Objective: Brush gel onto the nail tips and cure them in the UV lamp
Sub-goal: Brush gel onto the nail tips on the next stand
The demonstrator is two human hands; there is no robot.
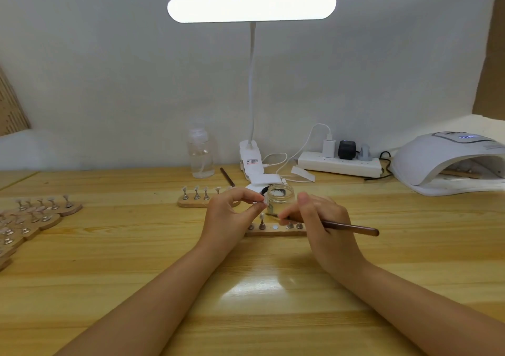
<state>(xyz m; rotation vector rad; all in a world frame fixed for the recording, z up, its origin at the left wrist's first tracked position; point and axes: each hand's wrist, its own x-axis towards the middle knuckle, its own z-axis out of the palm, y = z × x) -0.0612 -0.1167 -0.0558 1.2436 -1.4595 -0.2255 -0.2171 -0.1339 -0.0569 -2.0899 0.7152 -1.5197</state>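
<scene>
While left fingers (246,201) pinch a nail tip (263,200) — right fingers (289,216) grip brush (347,227) | jar (281,197) behind

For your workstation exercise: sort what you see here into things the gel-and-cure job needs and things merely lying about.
Needed: brush in right hand; nail tip pinched by left hand; gel jar; wooden holder; UV lamp.

Lying about: spray bottle; power strip; spare brush.

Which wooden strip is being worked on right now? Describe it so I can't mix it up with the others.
Start at the glass jar mid-table, below the desk lamp. The working strip lies just in front of it, between the left hand and right hand. Unlike the strip behind the jar, it has one empty peg spot.
</scene>
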